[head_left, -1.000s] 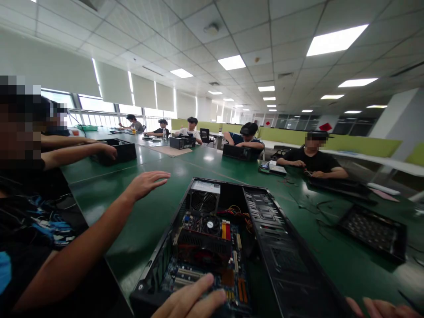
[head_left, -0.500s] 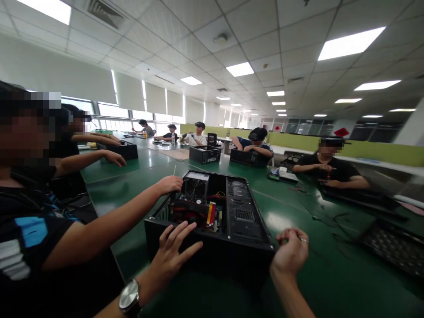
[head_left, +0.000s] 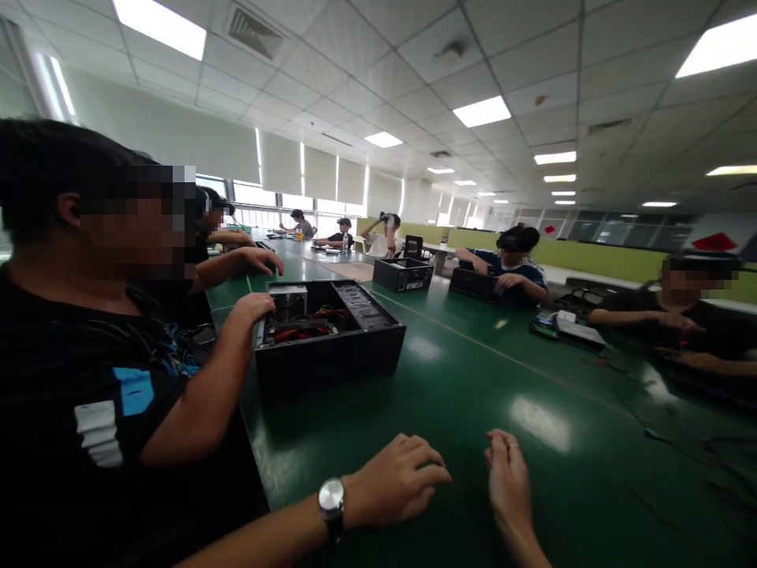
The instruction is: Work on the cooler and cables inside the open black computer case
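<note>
My left hand (head_left: 403,478), with a wristwatch (head_left: 331,495) behind it, hovers over the green table with fingers loosely bent and apart. To its right is my right hand (head_left: 509,477), a ring on one finger. Its fingers are curled together; whatever they may hold is hidden. Beyond both hands lies an open black computer case (head_left: 334,367), touched by neither. A power supply with a fan (head_left: 289,304) and some cables show inside it. A co-worker's hand (head_left: 255,308) rests on the case's left edge.
The co-worker (head_left: 59,347) sits close on my left. The green table (head_left: 473,371) stretches away, with more computer cases (head_left: 403,274) farther along it. Other people sit around it. Flat drive-like parts (head_left: 568,327) and dark cables (head_left: 680,434) lie on the right.
My left hand has come off the front of the computer case. The case is now farther from me, with the co-worker's hand still on it. My view has turned left.
</note>
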`<state>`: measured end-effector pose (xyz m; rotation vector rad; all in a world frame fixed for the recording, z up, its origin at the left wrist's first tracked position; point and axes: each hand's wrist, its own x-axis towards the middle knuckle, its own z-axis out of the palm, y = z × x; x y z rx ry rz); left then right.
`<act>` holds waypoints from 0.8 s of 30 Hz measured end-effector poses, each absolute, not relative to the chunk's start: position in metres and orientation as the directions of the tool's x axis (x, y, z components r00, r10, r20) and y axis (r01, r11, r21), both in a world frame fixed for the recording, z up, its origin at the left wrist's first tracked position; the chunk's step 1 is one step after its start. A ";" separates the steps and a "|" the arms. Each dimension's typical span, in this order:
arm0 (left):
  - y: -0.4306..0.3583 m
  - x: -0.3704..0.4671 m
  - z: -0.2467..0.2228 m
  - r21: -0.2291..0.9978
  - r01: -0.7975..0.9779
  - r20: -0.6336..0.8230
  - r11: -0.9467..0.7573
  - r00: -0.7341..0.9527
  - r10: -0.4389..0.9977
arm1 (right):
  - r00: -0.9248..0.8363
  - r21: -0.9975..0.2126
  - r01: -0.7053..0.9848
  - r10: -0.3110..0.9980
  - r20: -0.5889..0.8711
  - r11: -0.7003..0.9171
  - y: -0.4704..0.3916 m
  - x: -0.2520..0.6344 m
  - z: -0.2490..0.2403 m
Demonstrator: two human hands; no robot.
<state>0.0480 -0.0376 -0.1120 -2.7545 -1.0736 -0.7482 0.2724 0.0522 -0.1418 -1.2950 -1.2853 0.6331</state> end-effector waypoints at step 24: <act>-0.004 0.070 -0.121 0.458 0.633 0.448 -0.624 0.443 0.777 | 0.175 -0.971 0.237 0.982 0.069 0.026 -0.056 0.336 -0.145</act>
